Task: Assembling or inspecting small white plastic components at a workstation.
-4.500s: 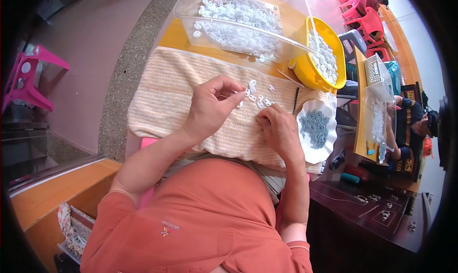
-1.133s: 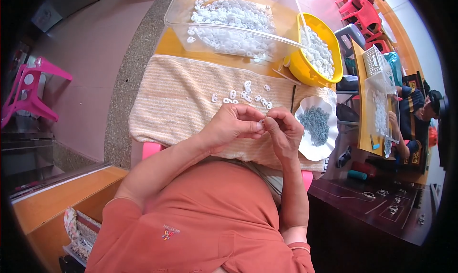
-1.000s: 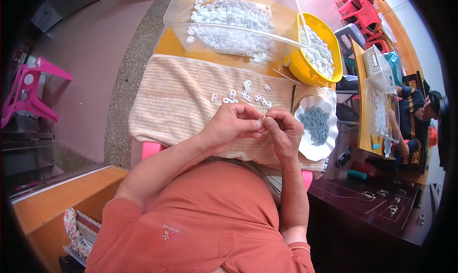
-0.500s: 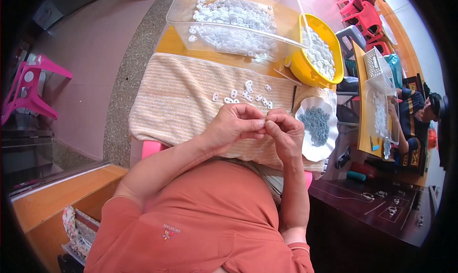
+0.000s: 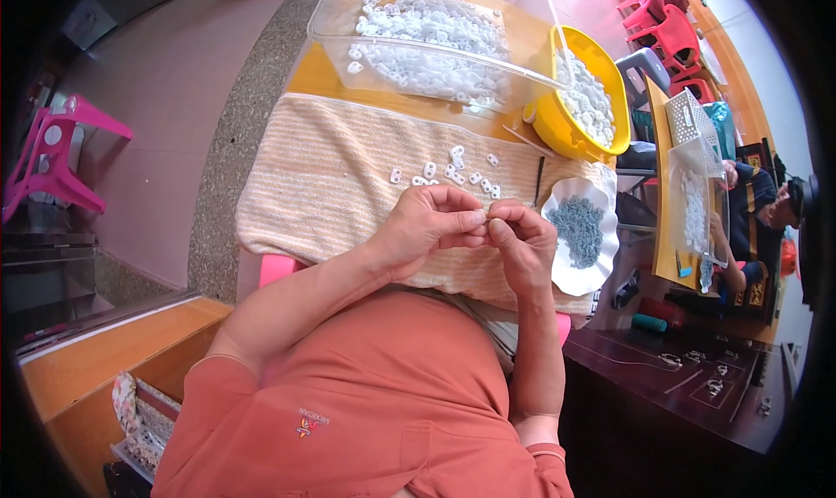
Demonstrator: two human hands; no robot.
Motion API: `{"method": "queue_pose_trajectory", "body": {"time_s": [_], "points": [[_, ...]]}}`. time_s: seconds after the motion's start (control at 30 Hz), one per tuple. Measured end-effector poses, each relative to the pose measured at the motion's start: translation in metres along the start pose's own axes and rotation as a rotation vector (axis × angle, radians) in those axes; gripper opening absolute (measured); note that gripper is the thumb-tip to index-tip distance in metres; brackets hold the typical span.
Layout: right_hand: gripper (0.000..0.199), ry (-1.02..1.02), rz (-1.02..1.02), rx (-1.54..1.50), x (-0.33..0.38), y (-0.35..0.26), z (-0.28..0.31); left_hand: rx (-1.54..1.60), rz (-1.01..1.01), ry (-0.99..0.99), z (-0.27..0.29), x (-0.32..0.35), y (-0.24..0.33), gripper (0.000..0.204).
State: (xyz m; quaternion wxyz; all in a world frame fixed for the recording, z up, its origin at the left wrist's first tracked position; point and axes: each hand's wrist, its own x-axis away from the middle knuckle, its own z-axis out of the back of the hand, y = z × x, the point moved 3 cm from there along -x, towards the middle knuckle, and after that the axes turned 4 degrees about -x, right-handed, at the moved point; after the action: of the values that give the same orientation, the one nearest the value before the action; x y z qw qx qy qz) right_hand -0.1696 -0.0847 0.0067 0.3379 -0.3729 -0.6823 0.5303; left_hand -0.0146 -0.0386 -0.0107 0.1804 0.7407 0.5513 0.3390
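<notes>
My left hand (image 5: 433, 225) and my right hand (image 5: 527, 241) meet fingertip to fingertip above the near part of a striped towel (image 5: 322, 167). Both are closed in a pinch. Whatever lies between the fingertips is too small and too covered to name. Just beyond the fingers, several small white plastic pieces with two holes (image 5: 457, 154) lie loose on the towel. Beside my right hand stands a white wavy-rimmed dish (image 5: 566, 276) with a heap of small grey-blue parts (image 5: 578, 230). A thin dark tool (image 5: 539, 180) lies by the dish's far side.
A clear plastic bin (image 5: 418, 52) with many white pieces stands at the back. Right of it is a yellow basin (image 5: 557, 132) of white pieces, with a thin pale stick (image 5: 525, 139) nearby. A co-worker (image 5: 756, 211) sits at another table on the right. A pink stool (image 5: 57, 158) stands left.
My hands stay pinched together with barely any movement. The whole view has shifted very slightly. At the right, the co-worker's arms have moved a little.
</notes>
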Motion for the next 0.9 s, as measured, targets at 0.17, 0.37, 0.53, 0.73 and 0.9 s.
{"method": "queue_pose_trajectory", "body": {"time_s": [0.17,0.37,0.53,0.73,0.9], "points": [[0.006,-0.001,0.021,0.004,-0.001,0.002,0.0011,0.008,0.006,-0.006,0.001,0.0,0.0002,0.015],[0.007,0.0,0.018,-0.006,-0.0005,0.0026,0.0022,0.018,0.011,-0.025,0.0021,-0.0016,-0.0011,0.017],[0.007,0.029,0.016,-0.009,-0.0005,0.0028,0.0018,0.01,0.01,-0.027,0.0029,-0.0017,-0.0013,0.017],[0.006,0.043,0.018,-0.003,-0.0005,0.0022,-0.0001,0.021,0.02,-0.015,0.0028,-0.0016,-0.0014,0.015],[0.006,0.052,0.019,0.007,-0.0006,0.0043,-0.0005,0.016,0.026,-0.001,0.0042,-0.0019,-0.0024,0.015]]}}
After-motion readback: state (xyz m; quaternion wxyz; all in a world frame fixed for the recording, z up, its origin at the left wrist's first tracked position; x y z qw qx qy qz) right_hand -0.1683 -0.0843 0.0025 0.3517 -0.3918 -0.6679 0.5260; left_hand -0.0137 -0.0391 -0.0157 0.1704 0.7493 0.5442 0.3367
